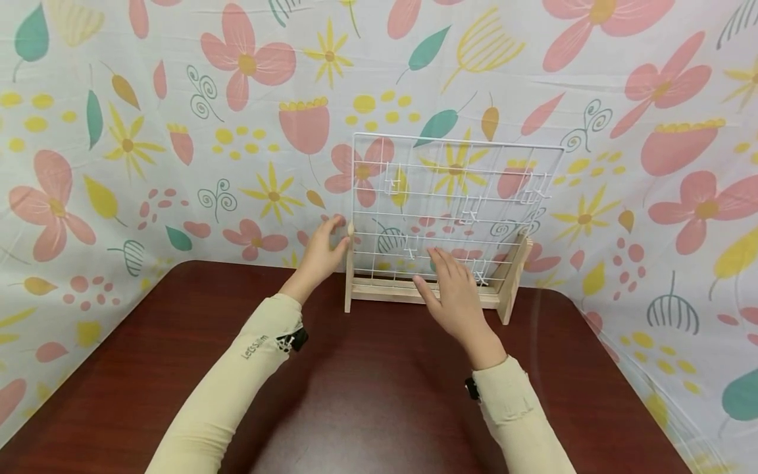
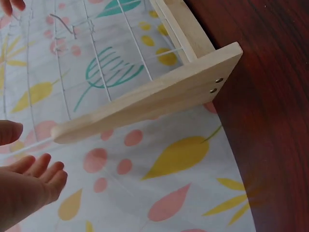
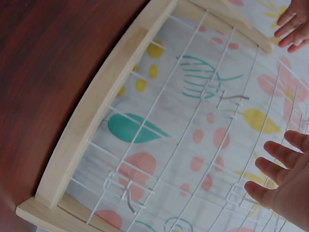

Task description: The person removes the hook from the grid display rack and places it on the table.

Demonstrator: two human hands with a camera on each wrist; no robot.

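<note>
A white wire grid stands upright in a pale wooden stand toward the back of the table. Small white wire hooks hang at several places on the mesh. My left hand is beside the grid's left edge, just above the wooden side piece. In the left wrist view its thumb and fingers lie on either side of the edge wire, spread apart. My right hand is held in front of the lower grid, fingers extended; in the right wrist view nothing is between them, and a hook hangs nearby.
The dark reddish-brown table runs under both forearms. Behind it and along its sides hangs a white cloth printed with flowers and leaves, close behind the grid. Dark wrist cameras sit at the cream sleeves.
</note>
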